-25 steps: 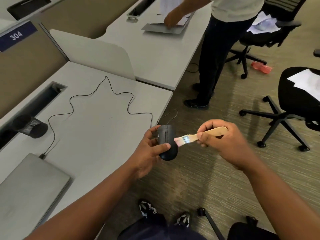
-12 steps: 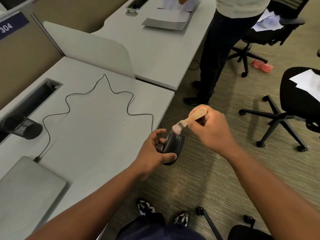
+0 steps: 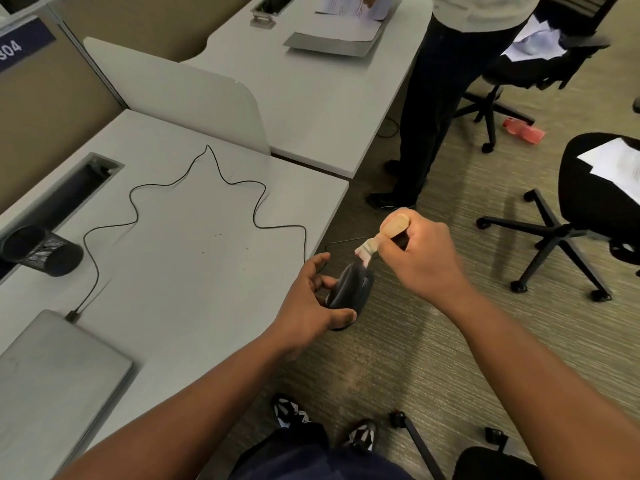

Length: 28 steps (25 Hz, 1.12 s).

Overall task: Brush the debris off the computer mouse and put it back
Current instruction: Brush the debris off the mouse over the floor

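My left hand [image 3: 310,306] grips a black wired computer mouse [image 3: 351,289], tilted on its side and held over the floor just past the grey desk's [image 3: 180,271] right edge. The mouse's thin black cable [image 3: 194,171] snakes back across the desk to a closed grey laptop [image 3: 52,368]. My right hand [image 3: 419,258] is closed around the wooden handle of a small brush [image 3: 381,235]. The pale bristles point down and touch the top end of the mouse.
A black mesh pen cup [image 3: 41,251] lies on the desk's left side beside a cable slot. Another person [image 3: 446,98] stands at the neighbouring desk. Black office chairs [image 3: 588,216] with papers stand on the carpet at right. My shoes [image 3: 291,414] show below.
My right hand swung the brush from lying level beside the mouse to pointing down onto its top end. My left hand turned the mouse from flat to tilted on its side.
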### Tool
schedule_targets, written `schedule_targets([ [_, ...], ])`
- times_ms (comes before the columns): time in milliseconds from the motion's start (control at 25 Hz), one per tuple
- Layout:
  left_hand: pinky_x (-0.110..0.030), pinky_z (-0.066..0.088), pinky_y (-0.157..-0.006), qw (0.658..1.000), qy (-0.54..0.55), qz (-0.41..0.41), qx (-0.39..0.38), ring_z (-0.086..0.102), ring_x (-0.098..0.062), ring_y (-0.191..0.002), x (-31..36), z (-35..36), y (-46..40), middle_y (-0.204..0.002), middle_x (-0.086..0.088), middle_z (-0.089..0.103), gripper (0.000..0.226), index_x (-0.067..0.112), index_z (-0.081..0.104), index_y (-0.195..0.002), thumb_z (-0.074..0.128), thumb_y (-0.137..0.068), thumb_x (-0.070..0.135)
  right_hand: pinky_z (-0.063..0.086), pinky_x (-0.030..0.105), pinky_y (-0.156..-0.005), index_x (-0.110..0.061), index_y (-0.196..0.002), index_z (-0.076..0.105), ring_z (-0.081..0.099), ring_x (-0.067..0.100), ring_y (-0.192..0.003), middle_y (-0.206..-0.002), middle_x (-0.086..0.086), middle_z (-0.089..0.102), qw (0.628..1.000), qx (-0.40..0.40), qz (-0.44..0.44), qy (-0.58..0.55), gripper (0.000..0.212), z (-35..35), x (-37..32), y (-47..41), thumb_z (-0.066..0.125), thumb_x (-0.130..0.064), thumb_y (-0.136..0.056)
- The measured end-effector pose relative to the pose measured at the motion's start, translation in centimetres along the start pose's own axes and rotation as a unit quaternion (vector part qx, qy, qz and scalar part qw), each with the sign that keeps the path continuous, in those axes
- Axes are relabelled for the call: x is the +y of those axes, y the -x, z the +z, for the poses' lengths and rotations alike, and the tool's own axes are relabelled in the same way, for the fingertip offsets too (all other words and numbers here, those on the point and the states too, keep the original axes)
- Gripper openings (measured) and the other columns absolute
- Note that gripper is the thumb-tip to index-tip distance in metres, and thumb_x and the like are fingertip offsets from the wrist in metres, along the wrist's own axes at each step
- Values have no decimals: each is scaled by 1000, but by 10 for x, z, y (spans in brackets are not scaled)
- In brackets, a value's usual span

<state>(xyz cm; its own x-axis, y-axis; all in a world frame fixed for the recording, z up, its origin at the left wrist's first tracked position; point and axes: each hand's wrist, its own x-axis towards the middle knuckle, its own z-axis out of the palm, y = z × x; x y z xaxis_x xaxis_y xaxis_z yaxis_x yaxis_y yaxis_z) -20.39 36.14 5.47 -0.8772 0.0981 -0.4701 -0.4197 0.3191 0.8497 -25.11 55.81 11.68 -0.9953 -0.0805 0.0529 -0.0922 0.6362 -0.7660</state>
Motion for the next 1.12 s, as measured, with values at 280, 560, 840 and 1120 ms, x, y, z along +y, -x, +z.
schedule_targets([
  [280, -49, 54, -109, 999, -28, 11, 13, 62, -25, -127, 1, 1, 9, -140, -1, 59, 119, 40, 21, -162, 93, -74, 5, 57, 38, -65, -24, -94, 64, 69, 16, -75, -82, -3, 70, 991, -122, 28, -37, 5, 8, -18, 16, 69, -24, -95],
  [560, -37, 61, -97, 997, -64, 31, 18, 68, -10, -107, -7, 9, 19, -122, 15, 63, 128, 41, 9, -165, 93, -74, 7, 43, 25, -53, -22, -95, 59, 63, 13, -65, -76, -3, 65, 995, -70, 5, 72, 5, 3, -25, 15, 64, -25, -97],
  [840, -5, 45, -77, 998, -43, 36, 18, 57, 16, -93, -11, 14, 16, -121, 23, 60, 147, 49, -18, -161, 92, -76, 5, 52, 34, -61, -19, -92, 62, 67, 21, -72, -82, 4, 69, 980, -193, 38, -19, 5, 26, -40, 35, 67, -20, -92],
  [1120, -31, 61, -93, 997, -62, 39, 35, 73, -10, -101, -12, 18, 22, -112, 9, 71, 152, 57, -24, -156, 92, -73, 5, 42, 30, -52, -21, -95, 57, 60, 16, -63, -77, 1, 64, 991, -105, 55, 57, 5, 9, -29, 22, 62, -20, -95],
])
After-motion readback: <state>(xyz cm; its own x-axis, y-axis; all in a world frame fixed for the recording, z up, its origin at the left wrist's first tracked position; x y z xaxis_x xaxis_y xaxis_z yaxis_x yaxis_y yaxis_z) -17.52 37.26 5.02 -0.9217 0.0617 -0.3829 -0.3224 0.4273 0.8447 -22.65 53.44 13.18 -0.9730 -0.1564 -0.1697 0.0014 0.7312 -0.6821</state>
